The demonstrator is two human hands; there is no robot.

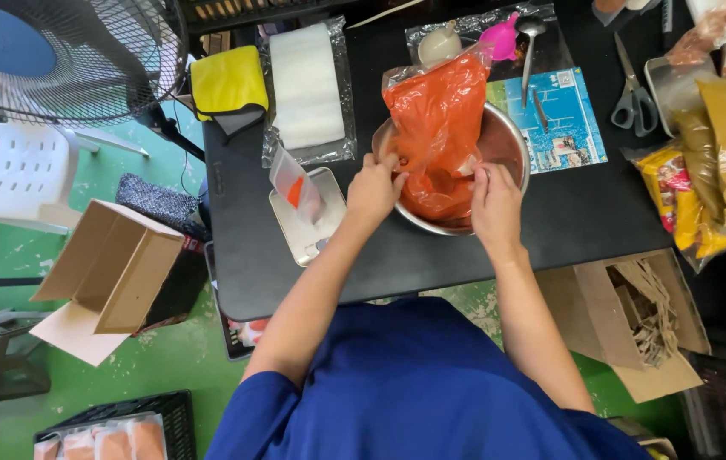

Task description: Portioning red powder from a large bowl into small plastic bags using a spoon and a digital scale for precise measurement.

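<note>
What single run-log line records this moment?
left hand: grips orange powder bag | right hand: grips bag | bag in: metal bowl

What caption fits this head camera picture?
Both hands hold a bag of orange powder in a metal bowl.

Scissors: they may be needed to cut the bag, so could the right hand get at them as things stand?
Probably yes: the scissors lie uncovered on the table, right of the bowl. But the right hand is holding the orange bag.
</note>
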